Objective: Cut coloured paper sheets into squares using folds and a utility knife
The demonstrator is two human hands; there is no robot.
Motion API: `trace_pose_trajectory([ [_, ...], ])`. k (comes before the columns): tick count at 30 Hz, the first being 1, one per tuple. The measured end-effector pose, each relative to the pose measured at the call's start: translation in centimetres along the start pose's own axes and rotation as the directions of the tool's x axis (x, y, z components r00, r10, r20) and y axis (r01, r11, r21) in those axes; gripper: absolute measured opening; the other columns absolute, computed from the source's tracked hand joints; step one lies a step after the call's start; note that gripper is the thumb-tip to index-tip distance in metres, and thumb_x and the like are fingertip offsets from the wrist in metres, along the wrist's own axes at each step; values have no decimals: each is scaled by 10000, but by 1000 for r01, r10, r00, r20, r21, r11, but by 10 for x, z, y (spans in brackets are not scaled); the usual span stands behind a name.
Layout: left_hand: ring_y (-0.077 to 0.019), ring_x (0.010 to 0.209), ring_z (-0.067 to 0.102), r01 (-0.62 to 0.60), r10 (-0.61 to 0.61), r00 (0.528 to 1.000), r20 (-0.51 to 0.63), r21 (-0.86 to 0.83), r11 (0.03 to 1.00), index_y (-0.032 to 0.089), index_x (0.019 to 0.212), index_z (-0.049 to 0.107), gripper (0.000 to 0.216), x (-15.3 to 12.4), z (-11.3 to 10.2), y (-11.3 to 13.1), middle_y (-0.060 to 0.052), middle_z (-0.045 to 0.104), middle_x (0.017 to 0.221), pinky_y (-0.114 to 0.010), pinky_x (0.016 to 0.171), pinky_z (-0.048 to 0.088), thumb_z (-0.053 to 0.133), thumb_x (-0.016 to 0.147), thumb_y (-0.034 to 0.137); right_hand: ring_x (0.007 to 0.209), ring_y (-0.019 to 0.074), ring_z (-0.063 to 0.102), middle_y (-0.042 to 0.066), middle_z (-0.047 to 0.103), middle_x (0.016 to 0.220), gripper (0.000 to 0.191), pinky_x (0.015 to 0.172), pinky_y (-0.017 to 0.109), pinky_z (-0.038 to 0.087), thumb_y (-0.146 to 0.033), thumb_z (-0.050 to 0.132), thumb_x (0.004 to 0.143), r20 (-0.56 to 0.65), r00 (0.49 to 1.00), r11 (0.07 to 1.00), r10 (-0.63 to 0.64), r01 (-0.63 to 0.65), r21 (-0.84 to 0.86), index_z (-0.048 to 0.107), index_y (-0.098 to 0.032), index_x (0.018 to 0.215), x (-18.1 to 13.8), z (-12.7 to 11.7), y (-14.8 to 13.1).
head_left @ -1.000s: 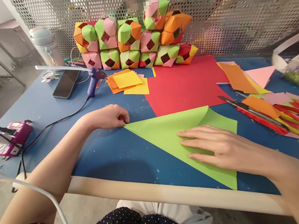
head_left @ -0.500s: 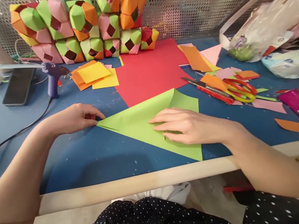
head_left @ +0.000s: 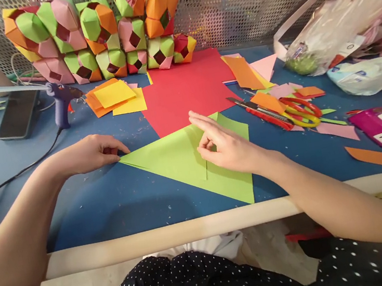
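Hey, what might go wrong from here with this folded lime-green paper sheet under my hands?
The folded lime-green paper sheet could shift and crease crookedly if your left hand slips off its pointed left corner. The slim red-and-black cutter-like tool lies just beyond its right corner, so sliding the sheet that way might snag it. Your left forearm could catch the thin black cord of the dark purple glue gun.

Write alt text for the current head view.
A person's left hand touches the pointed end of a folded green paper sheet on a blue table; the right hand is over its wider part. Beyond are red paper, a glue gun and stacked folded-paper models.
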State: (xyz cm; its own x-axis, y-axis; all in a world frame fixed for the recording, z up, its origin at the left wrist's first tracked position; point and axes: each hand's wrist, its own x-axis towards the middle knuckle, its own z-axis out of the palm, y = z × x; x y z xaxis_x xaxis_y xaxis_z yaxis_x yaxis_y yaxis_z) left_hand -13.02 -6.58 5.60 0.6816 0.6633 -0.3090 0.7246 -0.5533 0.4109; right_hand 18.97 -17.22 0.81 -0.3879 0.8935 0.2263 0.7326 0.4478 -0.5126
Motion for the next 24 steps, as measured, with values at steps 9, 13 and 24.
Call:
trace_pose_trajectory([
  [9,-145,785,588,2,-2,1000,9,-14,1000,251,1082,707,356,0,1,-1,6,689,981,-215,650,416,509,817,383,898,244,675,161,583,1303,487,770,409,575,-212,442,919,-65,997,975,-33,18,-222,438,-121,1398,5,0,16],
  [13,-149,814,589,-2,3,1000,20,-21,1000,259,1094,702,355,-1,1,-1,11,687,1010,-220,675,423,503,825,379,848,234,678,123,613,1271,367,646,376,562,-281,459,969,-81,987,936,-137,103,-335,547,-136,1294,1,-3,9],
  [24,-140,835,600,-37,37,999,-3,-30,999,295,1123,704,346,-1,2,-3,18,682,1054,-200,684,435,527,833,360,1055,308,583,156,606,1264,306,867,487,519,-283,575,919,-14,981,844,-193,159,-512,637,-110,1164,-2,0,9],
])
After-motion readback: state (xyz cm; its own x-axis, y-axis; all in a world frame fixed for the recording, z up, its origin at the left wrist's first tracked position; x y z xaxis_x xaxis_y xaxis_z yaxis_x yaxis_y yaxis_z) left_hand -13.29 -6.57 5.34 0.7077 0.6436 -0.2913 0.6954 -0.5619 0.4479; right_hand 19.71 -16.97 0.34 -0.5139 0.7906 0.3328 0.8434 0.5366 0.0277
